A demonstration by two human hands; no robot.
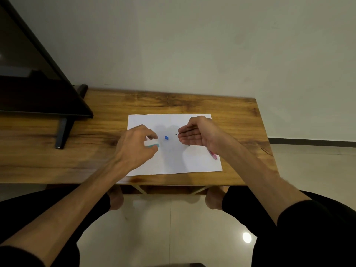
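A white sheet of paper (173, 162) lies on the wooden table (107, 105). My left hand (134, 145) hovers low over the sheet's left part. Its thumb and curled fingers close round a small teal case (154, 145), and the forefinger is blurred. A tiny blue cap (166, 137) sits on the paper between my hands. My right hand (194, 134) is turned palm to the left and pinches a thin dark lead (180, 133) whose tip sticks out toward the cap. A pink pen (213, 155) lies on the paper, partly hidden under my right wrist.
A dark screen on a black stand (61, 132) takes up the table's left end. The wall runs right behind the table. The table's right edge drops to a tiled floor (308, 166). My knees and feet are under the near edge.
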